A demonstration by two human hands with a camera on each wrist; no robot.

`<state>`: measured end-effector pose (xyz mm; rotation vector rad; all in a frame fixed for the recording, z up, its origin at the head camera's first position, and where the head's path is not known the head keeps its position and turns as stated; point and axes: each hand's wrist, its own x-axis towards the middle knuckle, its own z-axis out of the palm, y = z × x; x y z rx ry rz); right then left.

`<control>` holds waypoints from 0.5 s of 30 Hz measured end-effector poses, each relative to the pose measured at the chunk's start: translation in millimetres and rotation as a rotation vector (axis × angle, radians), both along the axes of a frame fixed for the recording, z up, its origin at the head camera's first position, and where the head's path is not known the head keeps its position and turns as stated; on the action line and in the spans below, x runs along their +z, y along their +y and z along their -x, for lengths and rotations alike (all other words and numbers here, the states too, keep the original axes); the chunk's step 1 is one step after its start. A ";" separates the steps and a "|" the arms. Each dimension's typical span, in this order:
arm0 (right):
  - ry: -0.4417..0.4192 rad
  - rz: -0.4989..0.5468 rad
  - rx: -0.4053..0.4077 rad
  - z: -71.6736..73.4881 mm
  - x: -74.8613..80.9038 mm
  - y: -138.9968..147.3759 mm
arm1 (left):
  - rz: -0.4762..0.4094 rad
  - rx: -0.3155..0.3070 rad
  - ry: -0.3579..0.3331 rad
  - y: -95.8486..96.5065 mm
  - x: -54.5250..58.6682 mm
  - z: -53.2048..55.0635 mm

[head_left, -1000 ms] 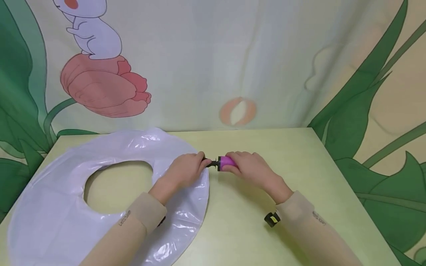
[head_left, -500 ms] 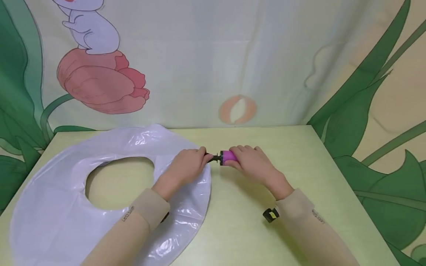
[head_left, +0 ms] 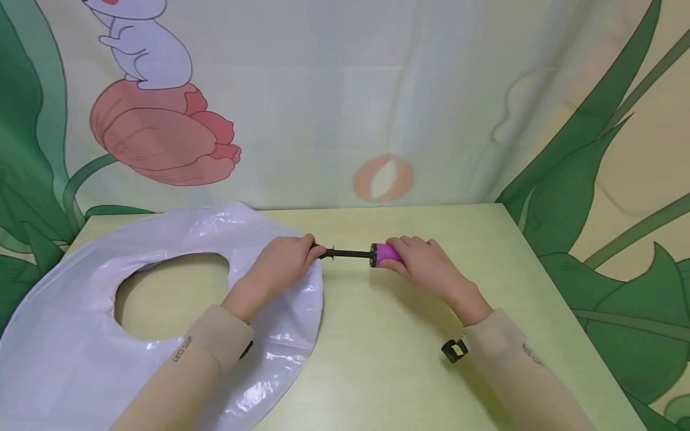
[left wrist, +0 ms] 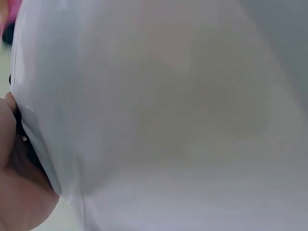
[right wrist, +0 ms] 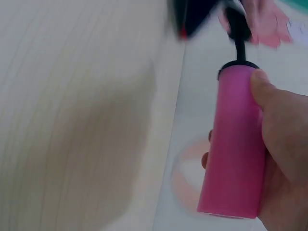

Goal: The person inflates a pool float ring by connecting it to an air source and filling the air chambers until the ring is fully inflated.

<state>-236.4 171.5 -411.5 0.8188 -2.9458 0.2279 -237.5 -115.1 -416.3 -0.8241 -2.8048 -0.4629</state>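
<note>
A pale, shiny inflatable ring [head_left: 64, 311] with a large central hole lies at the left of the table and fills most of the left wrist view. At its right edge, my left hand [head_left: 283, 263] grips the black end of a hand pump [head_left: 387, 254]. My right hand [head_left: 427, 266] holds the pump's pink barrel, fingers wrapped round it, as the right wrist view also shows. Between the hands a length of black rod [head_left: 353, 254] is exposed. My left fingers hide where the pump meets the ring.
Both hands work above a pale yellow table [head_left: 366, 371]. A printed curtain [head_left: 302, 108] with a rabbit and flower hangs behind the table's back edge, and large green leaves [head_left: 641, 317] are pictured at the right.
My hands have drawn apart: the left moved left together with the ring's edge, the right moved right with the pink barrel. More of the black rod shows.
</note>
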 end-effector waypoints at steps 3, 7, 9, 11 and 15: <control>0.036 -0.007 0.053 -1.0 2.0 -16.6 | 0.013 -0.036 0.016 15.7 2.9 -0.7; 0.039 -0.004 0.053 -4.1 6.0 -18.0 | -0.018 -0.005 -0.045 16.2 3.1 -3.3; 0.016 0.004 0.051 -3.9 6.5 -9.9 | -0.036 -0.002 -0.074 9.2 3.1 -4.4; 0.000 0.019 0.035 -2.7 6.7 0.7 | -0.048 -0.005 -0.065 0.5 2.5 -3.0; -0.013 0.022 -0.005 1.6 7.1 15.9 | -0.041 0.007 -0.017 -12.8 3.4 2.7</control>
